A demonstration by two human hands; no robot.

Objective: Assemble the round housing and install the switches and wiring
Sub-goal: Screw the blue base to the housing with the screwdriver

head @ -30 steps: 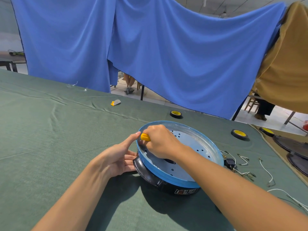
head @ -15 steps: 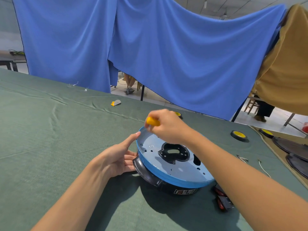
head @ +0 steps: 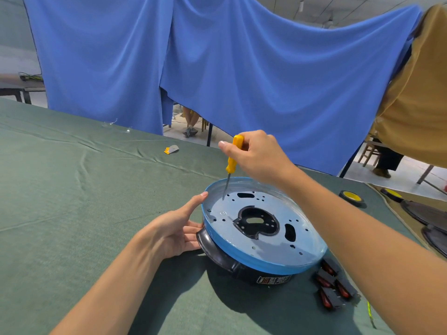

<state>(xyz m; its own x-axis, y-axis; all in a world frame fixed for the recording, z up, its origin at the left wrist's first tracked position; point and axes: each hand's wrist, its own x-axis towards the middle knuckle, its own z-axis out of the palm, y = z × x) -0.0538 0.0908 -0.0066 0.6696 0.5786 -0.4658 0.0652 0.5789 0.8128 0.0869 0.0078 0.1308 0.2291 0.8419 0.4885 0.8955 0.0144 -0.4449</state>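
Round housing (head: pixel 266 250) sits on green cloth (head: pixel 72 213), blue plate up. I see the left hand (head: pixel 176 228) with fingers straight, pressed against the housing's left rim. Right hand (head: pixel 258 155) is curled round the yellow screwdriver (head: pixel 231 160), tip down at the housing's far-left edge. Black-red switches (head: pixel 333 286) lie just right of the housing.

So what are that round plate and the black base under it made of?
Round plate: probably thin sheet metal, matt pale grey with punched holes and a blue rim. Black base: likely moulded plastic, glossy, with smooth highlights on its curve.
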